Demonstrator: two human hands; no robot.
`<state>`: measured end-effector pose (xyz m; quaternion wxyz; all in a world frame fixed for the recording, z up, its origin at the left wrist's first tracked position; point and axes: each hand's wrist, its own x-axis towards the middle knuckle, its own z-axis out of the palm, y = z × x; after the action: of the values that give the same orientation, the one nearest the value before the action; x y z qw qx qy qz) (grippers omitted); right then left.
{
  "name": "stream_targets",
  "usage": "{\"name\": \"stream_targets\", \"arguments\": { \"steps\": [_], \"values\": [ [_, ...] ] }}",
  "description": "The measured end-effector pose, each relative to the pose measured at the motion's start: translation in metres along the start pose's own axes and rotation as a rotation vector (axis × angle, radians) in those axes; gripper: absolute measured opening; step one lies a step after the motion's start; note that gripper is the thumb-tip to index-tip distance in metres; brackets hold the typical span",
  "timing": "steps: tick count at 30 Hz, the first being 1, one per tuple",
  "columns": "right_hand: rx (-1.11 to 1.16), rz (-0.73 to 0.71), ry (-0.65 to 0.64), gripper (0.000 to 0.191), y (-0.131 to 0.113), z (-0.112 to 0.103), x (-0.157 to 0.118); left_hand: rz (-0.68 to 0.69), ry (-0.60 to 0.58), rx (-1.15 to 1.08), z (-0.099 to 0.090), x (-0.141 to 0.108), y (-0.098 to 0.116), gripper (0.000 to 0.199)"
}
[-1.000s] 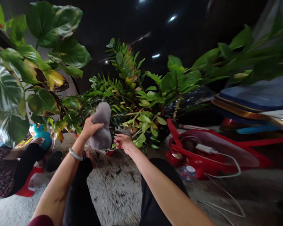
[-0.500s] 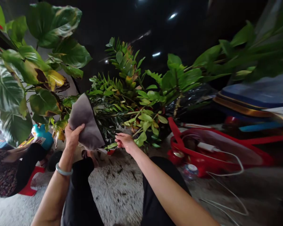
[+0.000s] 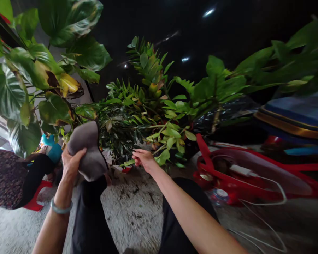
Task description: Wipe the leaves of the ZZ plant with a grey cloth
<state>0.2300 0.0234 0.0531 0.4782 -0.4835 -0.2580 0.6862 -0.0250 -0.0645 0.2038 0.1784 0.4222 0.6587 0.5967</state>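
In my left hand (image 3: 72, 160), below a jade-coloured bangle, is a curved grey-brown fabric piece (image 3: 88, 151) with a dark edge; the thumb presses on its face. My right hand (image 3: 143, 158) is apart from it, to its right, fingertips pinched together. Whatever those fingers hold, if anything, is too small to make out. Close behind the right hand are the leaves of a low green plant (image 3: 172, 135). The lower corner of the fabric piece hangs over my dark trouser leg (image 3: 91, 208).
Large-leaved plants (image 3: 7, 91) rise at the left. A seated person (image 3: 6, 178) is on a red stool (image 3: 37, 197). To the right lie a red bag (image 3: 243, 173) holding a white charger (image 3: 240, 170) with a cable, and a blue-and-tan bag (image 3: 294, 116).
My left hand has moved left and slightly down with the fabric piece, which now looks more bent. The right hand stays pinched. The whole view has shifted a little.
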Motion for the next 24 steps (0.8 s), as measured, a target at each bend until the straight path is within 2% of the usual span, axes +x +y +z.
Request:
{"name": "stream_targets", "arguments": {
  "steps": [2,4,7,9,11,12,13,15,17,19,21,22,24],
  "values": [
    [-0.002,0.003,-0.005,0.009,0.001,0.004,-0.001,0.056,0.096,0.006,0.009,0.023,0.002,0.052],
    [-0.003,0.004,-0.005,0.008,0.002,0.006,-0.002,0.048,0.065,0.075,0.019,0.029,-0.013,0.045],
    [-0.003,-0.003,-0.006,0.009,0.002,0.003,-0.004,-0.039,-0.135,0.208,0.021,0.002,-0.049,0.035],
    [-0.006,-0.011,-0.008,0.009,0.002,-0.001,-0.004,-0.109,-0.309,0.218,0.011,-0.028,-0.069,0.032],
    [-0.009,-0.021,-0.013,0.008,0.001,-0.006,-0.002,-0.170,-0.428,0.201,-0.005,-0.051,-0.077,0.032],
    [-0.009,-0.024,-0.014,0.009,0.001,-0.008,-0.001,-0.189,-0.435,0.179,-0.014,-0.056,-0.075,0.034],
    [-0.006,-0.027,-0.015,0.009,0.001,-0.009,-0.001,-0.194,-0.397,0.150,-0.021,-0.055,-0.070,0.037],
    [0.001,-0.031,-0.011,0.010,0.002,-0.008,0.001,-0.152,-0.224,0.068,-0.027,-0.041,-0.054,0.045],
    [0.004,-0.030,-0.010,0.009,0.003,-0.005,0.002,-0.058,-0.018,-0.009,-0.021,-0.015,-0.035,0.050],
    [-0.001,-0.022,-0.013,0.009,0.004,0.000,0.002,0.029,0.118,-0.043,-0.005,0.009,-0.022,0.050],
    [-0.010,-0.015,-0.012,0.009,0.004,0.003,0.001,0.050,0.144,-0.045,0.014,0.021,-0.019,0.046],
    [-0.012,-0.015,-0.011,0.008,0.004,0.004,0.000,0.033,0.105,-0.034,0.022,0.021,-0.022,0.043],
    [-0.014,-0.021,-0.016,0.008,0.004,0.002,-0.001,-0.032,-0.066,0.020,0.031,0.009,-0.033,0.038]
  ]
}}
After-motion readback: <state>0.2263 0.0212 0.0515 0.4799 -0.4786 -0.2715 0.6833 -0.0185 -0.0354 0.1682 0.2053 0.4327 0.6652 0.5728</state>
